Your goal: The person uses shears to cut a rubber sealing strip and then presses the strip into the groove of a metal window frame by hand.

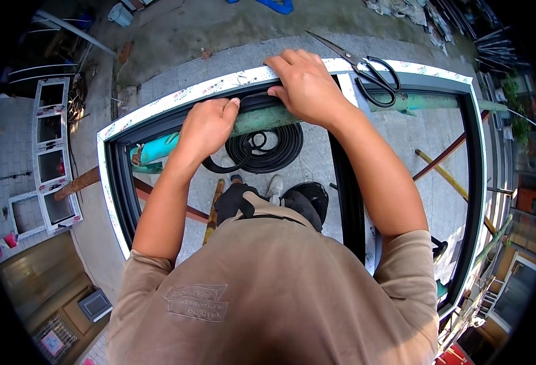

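A large window frame point(176, 99), dark inside with white printed protective film on its outer faces, lies flat in front of me. My left hand point(210, 125) is closed at the inner edge of its far side, thumb and fingers pinching a black rubber sealing strip. That strip runs down to a coil point(289, 149) of the same black strip on the ground. Further right, my right hand point(310, 85) wraps over the frame's far side, its fingers on the film and its thumb at the inner edge. Black-handled scissors point(377, 76) rest on the frame, right of that hand.
Green pipes point(262, 118) pass under the frame's far side. A dark middle bar point(347, 182) divides the frame. White-filmed frames point(52, 158) stand at the left. Yellow and rusty bars point(443, 173) cross below the right opening. Scrap material point(414, 21) lies at the far right.
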Demonstrator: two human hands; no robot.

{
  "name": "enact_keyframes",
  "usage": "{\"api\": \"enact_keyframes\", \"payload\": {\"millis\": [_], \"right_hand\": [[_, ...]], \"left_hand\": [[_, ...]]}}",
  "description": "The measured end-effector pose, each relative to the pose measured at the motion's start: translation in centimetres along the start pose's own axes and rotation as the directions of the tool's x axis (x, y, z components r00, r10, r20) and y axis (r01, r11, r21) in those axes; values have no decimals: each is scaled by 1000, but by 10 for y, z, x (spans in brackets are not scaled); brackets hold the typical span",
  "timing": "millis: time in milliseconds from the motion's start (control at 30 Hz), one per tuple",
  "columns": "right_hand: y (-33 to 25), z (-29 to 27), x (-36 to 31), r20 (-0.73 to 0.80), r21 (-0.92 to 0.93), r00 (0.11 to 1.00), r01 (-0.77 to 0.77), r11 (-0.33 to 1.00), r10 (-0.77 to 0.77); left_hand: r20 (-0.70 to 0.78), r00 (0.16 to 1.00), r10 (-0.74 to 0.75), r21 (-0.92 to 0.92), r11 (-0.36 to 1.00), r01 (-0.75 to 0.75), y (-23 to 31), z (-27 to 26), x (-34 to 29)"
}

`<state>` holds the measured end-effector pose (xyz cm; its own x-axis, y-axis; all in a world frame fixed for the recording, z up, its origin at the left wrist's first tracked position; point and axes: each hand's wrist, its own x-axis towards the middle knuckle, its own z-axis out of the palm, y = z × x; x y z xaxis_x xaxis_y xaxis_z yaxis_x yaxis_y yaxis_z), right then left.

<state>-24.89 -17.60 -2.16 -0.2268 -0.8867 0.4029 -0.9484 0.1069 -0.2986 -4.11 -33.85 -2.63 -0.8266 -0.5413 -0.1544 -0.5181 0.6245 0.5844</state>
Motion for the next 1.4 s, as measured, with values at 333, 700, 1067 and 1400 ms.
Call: {"api": "enact_keyframes", "payload": {"millis": [333,700,1067,1400], "right_hand": [[-2,-2,-2,85,-54,996,-15,998,19],[8,-9,-10,98,-85,995,-23,996,31],[14,-10,-8,127,-24,990,-63,998,66],[8,-7,-5,126,-15,989,-70,997,72]], "left_hand": [[1,1000,8,-5,1000,-8,-5,3,0],[-11,1000,-14,-64,998,13,-2,6,-1],[-108,989,98,102,991,-87,2,17,-4],[-134,986,100,185,980,-74,9,26,-4]]}}
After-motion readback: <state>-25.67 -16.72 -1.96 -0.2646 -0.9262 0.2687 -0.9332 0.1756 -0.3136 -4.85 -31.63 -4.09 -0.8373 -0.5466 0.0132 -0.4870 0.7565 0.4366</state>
